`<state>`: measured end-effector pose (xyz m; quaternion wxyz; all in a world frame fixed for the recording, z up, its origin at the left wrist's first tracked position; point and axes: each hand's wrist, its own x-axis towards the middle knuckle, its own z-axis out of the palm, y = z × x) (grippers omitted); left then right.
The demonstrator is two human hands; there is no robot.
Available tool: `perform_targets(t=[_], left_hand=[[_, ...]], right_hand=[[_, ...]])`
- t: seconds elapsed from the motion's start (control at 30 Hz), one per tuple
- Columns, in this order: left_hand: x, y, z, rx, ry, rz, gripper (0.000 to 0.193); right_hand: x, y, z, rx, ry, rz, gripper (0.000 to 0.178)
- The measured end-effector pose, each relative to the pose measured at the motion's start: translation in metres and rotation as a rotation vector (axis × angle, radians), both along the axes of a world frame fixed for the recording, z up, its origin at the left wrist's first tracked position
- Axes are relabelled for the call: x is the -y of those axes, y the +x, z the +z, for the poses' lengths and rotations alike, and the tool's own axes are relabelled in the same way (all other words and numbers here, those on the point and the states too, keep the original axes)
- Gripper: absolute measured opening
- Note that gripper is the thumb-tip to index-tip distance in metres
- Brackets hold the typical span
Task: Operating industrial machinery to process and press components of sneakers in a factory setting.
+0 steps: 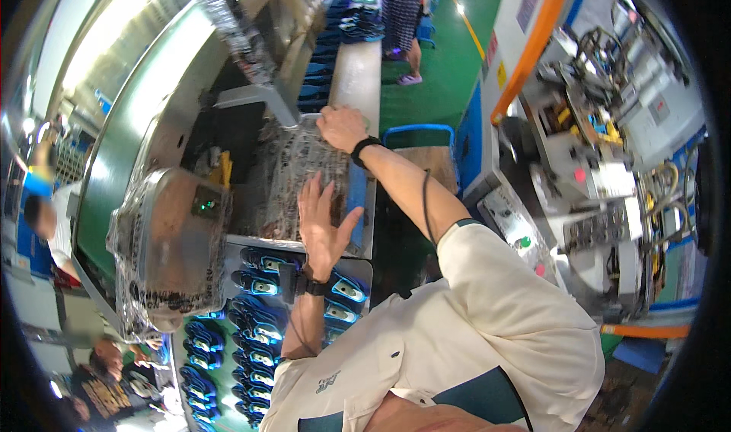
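A plastic-wrapped panel (283, 175), clear film creased over its top, lies in front of me beside the conveyor. My left hand (324, 226) rests palm down on its near part, fingers spread and thumb out to the right. Farther off, my right hand (343, 129) has its fingers bent over the panel's far right corner; their tips are partly hidden. Close to those fingers ends a grey metal bracket (278, 103) on a film-wrapped arm. A black band circles each wrist.
Dark shoes with blue-lit edges (259, 333) stand in rows below the panel; more shoes (362, 22) line the far belt. A film-wrapped box (183, 242) stands at left. Machinery (601, 196) fills the right. A blue-framed cart (426, 154) and another person (402, 21) are beyond.
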<state>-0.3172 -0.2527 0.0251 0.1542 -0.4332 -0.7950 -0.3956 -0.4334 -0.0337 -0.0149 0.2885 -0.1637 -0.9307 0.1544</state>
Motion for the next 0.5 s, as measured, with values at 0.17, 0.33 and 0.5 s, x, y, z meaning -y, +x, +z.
perform_targets(t=[0.17,0.33,0.5], left_hand=[[0.001,-0.015,-0.001,-0.146,-0.328,0.001,0.059],[0.007,-0.02,-0.003,-0.116,-0.36,0.057,0.053],[0.013,-0.014,-0.003,-0.067,-0.335,0.066,0.052]], right_hand=[[-0.009,-0.029,-0.024,-0.134,0.03,0.033,0.024],[0.013,-0.019,-0.002,-0.151,0.012,-0.048,0.024],[0.021,-0.014,0.001,-0.101,-0.082,-0.013,0.027]])
